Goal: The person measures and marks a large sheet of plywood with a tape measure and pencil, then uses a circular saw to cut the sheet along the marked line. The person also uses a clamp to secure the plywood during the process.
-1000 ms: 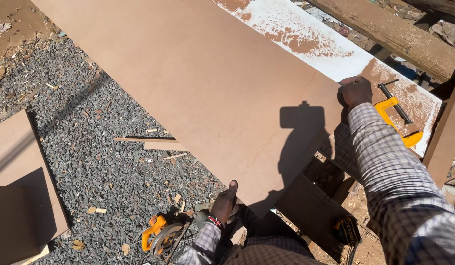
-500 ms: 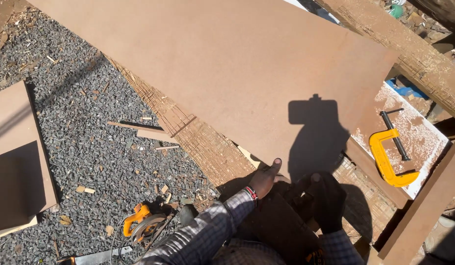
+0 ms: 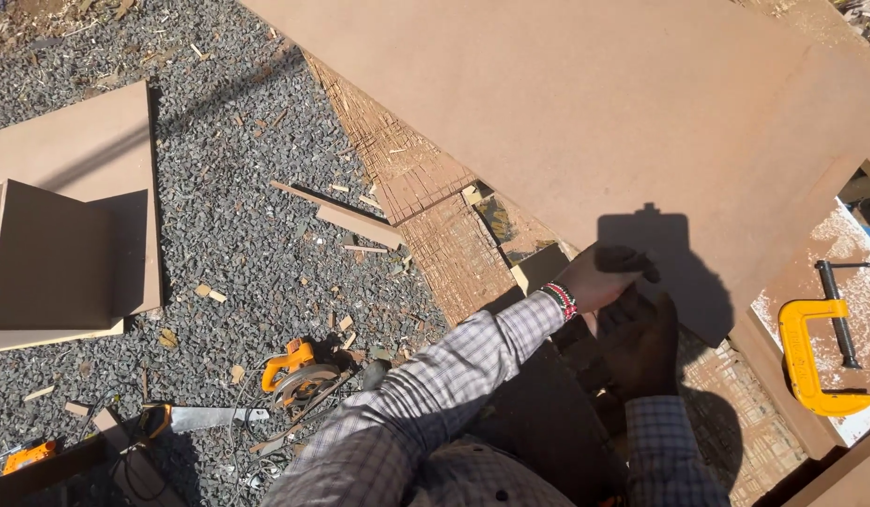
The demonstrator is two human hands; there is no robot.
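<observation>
While our left hand [image 3: 595,280] was wrapped over the near edge of the big brown board [image 3: 585,122], thumb side up, it clearly gripped that edge. Our right hand [image 3: 640,343] sat just below it in deep shadow; we could not tell whether it was clenched on the board or only resting under it. The board lay tilted across the worn, scored work table [image 3: 435,202], its near corner overhanging toward us, far end running out of frame. To the right, a yellow C-clamp [image 3: 815,352] lay loose on a white-dusted panel [image 3: 862,300], well apart from both hands. On the gravel [image 3: 219,216] to the left lay an orange circular saw [image 3: 299,371], a hand saw [image 3: 214,416], offcut strips [image 3: 341,216] and smaller brown panels [image 3: 69,216].

Our judgement on handling: such a wide thin sheet would flex, so we'd want both hands spread along the edge rather than bunched, keep it flat on the table while sliding, and mind the scraps near the table's edge.
</observation>
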